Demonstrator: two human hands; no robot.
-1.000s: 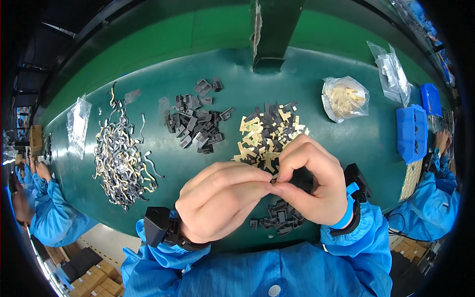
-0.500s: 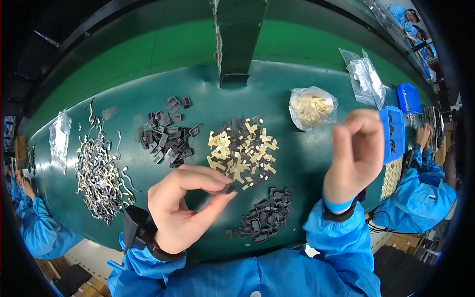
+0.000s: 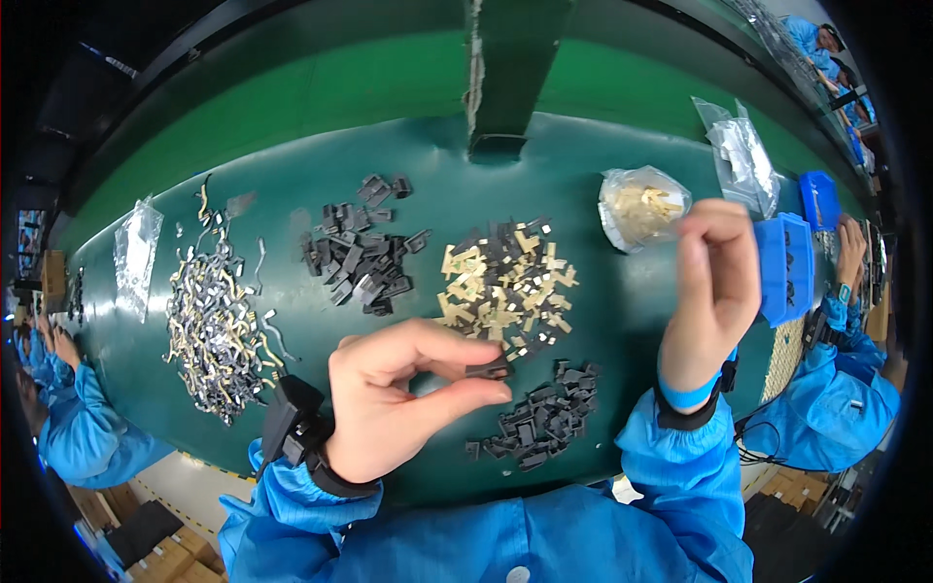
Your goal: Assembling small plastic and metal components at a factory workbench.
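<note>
My left hand [image 3: 394, 403] pinches a small black plastic piece [image 3: 493, 368] between thumb and forefinger, over the table's near middle. Just beyond it lies a mixed pile of flat gold-coloured pieces [image 3: 468, 284] and black parts. Close to the piece on the near side is a heap of small black plastic parts [image 3: 544, 420]. My right hand [image 3: 714, 282] is raised at the right, thumb and fingertips closed together. Whatever those fingertips hold, if anything, is too small or blurred to name. A clear bag of gold-coloured pieces [image 3: 627, 216] sits beside that hand.
Black plastic housings [image 3: 360, 260] lie at the table's far middle, and short cables [image 3: 219, 335] form a heap at left. Blue bins [image 3: 785, 267] and a flat clear bag [image 3: 743, 160] stand at right. A green post [image 3: 515, 78] rises behind. Co-workers sit at both sides.
The view has shifted, so the table's contents appear farther right. The black piece in my left hand shows more plainly. My right hand stays raised with its fingers closed.
</note>
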